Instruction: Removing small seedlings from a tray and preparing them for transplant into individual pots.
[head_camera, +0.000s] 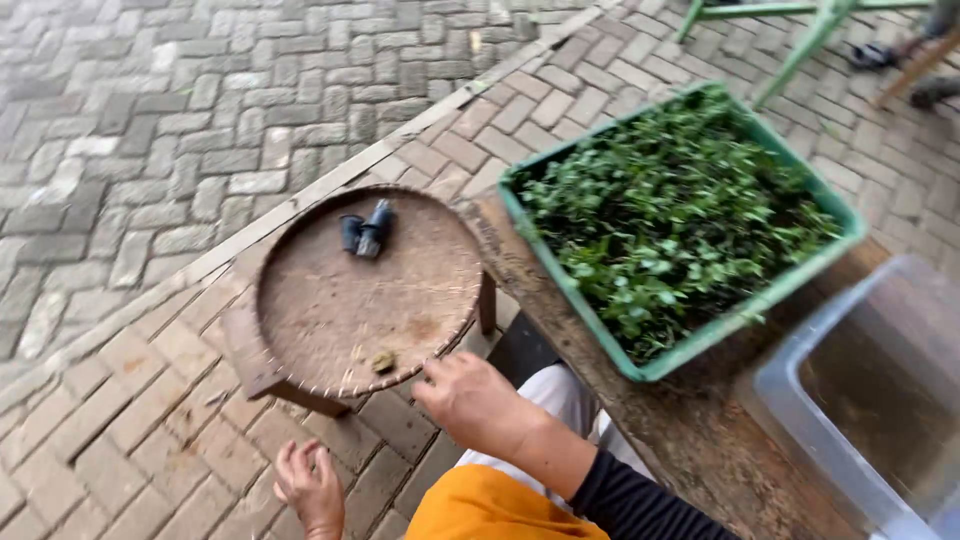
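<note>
A round woven tray (330, 300) lies on a low wooden stool (262, 372) over the brick paving. Two small dark cylinders (362, 232) lie near its far rim, and a small yellowish scrap (383, 361) lies near its front rim. My right hand (475, 400), seen from the back, has its curled fingers at the tray's front rim; any grip on the rim is hidden. My left hand (310, 485) hangs lower left above the bricks, fingers loosely apart and nothing in it. A green crate (560, 285) full of green leaves (670, 215) stands to the right.
The crate rests on a worn wooden table (690, 430), beside a clear plastic tub (800, 420) at the right edge. A green metal frame (800, 45) and another person's sandalled feet (875, 55) are at the top right. A kerb line (330, 180) crosses the paving.
</note>
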